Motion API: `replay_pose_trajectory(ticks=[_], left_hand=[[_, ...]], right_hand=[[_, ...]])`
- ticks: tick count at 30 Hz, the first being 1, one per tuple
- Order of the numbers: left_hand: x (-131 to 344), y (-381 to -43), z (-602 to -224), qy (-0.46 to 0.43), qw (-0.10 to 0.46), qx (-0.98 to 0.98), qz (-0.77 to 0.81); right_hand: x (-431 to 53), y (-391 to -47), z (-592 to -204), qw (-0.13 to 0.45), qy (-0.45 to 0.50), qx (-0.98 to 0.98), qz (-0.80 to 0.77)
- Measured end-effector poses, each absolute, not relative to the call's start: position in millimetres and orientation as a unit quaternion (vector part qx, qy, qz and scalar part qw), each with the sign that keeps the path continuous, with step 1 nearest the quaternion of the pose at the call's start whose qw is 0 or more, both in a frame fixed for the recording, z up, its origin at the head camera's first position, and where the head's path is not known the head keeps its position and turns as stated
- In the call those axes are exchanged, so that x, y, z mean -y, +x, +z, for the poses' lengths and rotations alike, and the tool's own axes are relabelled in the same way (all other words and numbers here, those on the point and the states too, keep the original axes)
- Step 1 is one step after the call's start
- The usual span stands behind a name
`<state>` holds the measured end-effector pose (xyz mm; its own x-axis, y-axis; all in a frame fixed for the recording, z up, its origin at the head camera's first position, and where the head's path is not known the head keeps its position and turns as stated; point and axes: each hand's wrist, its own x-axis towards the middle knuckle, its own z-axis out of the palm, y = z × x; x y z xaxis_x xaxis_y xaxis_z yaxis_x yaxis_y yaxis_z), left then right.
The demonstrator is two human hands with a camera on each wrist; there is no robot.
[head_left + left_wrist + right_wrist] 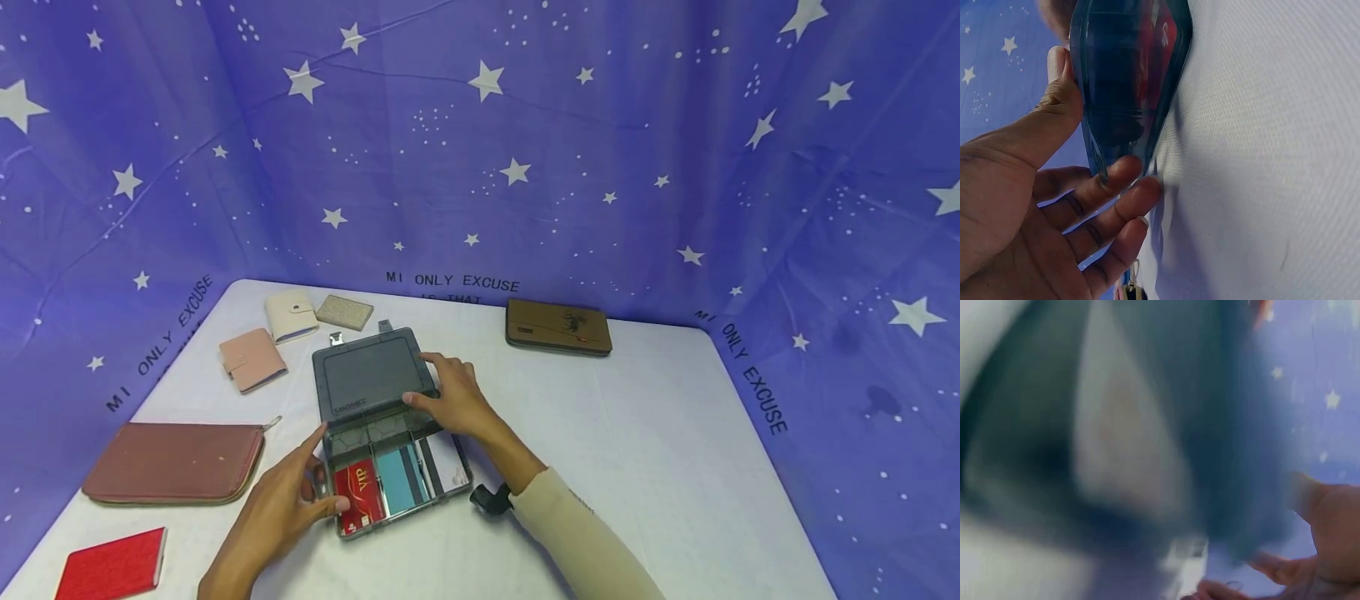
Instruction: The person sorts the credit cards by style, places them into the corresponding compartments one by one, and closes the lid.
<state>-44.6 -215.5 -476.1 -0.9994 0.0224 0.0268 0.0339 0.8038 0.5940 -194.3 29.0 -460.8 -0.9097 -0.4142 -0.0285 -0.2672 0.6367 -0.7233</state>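
Note:
A grey see-through plastic storage box [390, 525] stands on the table with its hinged lid [371, 371] swung up and away. A red VIP card [359, 496], a blue card [401, 479] and a white card [444, 461] with a dark stripe lie in its front compartments. My left hand [277, 504] holds the box's left side, thumb at the near corner; the left wrist view shows fingers [1138, 197] against the wall. My right hand [457, 398] grips the lid's right edge between thumb and fingers. In the right wrist view the box [1035, 437] is blurred.
Left of the box lie a brown zip wallet [176, 462], a red booklet [112, 565], a pink card holder [253, 360], a cream card holder [291, 315] and a beige card case [345, 312]. A brown wallet [558, 327] lies near the table's back edge.

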Motion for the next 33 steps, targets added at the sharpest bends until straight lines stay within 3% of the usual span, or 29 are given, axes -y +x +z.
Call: replay_pose_trajectory(ticks=[3,7,21,28,33], left_hand=[[215.7,-45.2,-475.9,-0.012,0.005,0.948,-0.319],[215.7,-44.9,-476.8,-0.013,0.008,0.945,-0.326],[217.6,-42.0,-482.2,-0.014,0.031,0.936,-0.350],[228.1,-33.8,-482.5,-0.016,0.043,0.887,-0.460],[226.1,-35.4,-480.2,-0.011,0.028,0.855,-0.518]], right_hand=[[-34.7,-207.6,-467.2,0.152,-0.171,-0.873,-0.431],[-37.0,-216.1,-472.8,0.181,-0.154,-0.822,-0.518],[-50.4,-217.4,-461.2,0.128,-0.118,-0.708,-0.685],[-67.6,-203.1,-456.9,0.152,-0.165,-0.716,-0.661],[-89.2,-180.7,-457.6,0.185,-0.271,-0.759,-0.563]])
